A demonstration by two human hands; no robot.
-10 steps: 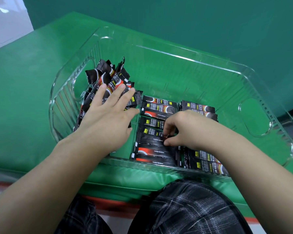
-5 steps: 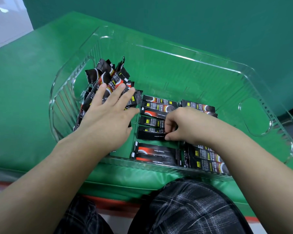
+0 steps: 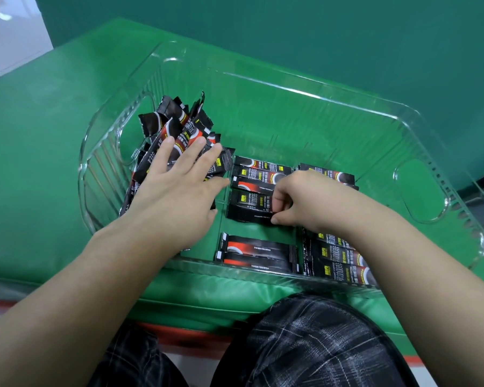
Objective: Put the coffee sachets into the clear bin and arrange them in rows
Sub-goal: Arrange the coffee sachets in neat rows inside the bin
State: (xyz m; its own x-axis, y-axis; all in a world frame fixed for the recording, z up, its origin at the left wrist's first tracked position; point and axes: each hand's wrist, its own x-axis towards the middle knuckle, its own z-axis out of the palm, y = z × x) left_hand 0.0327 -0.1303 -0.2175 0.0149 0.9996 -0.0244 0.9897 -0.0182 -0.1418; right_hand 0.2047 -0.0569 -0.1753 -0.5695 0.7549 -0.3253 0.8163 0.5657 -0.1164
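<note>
Sitting on the green worktop point(image 3: 39, 163) is the big clear bin point(image 3: 305, 90), and all the coffee sachets seen are inside it. Its walls look hard and smooth, so it should stay put while small things slide on its floor. On the left side lies a messy pile of sachets point(image 3: 173, 127), and the left hand point(image 3: 173, 196) rests flat on it with straight fingers, holding nothing. Near the middle and right, flat rows of sachets point(image 3: 266, 174) lie side by side. The right hand point(image 3: 305, 202) pinches one black sachet point(image 3: 249, 212) at its right end, fingers and thumb curled on it. Each sachet looks light, thin and bendy, with a shiny skin that may slip. A soft pinch at the flat sealed end seems best, since the middle is puffy with powder. Pushing with flat fingers should also slide one into line.
</note>
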